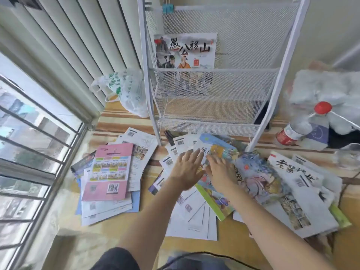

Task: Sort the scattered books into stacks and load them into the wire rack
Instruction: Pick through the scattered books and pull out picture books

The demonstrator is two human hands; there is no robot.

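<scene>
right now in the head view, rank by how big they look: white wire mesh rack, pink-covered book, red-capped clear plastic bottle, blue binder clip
1. white wire mesh rack
2. pink-covered book
3. red-capped clear plastic bottle
4. blue binder clip, far from the camera, but clearly smallest

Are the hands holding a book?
No, nothing is held. The left hand and right hand lie flat with straight fingers on the colourful picture book.
</scene>
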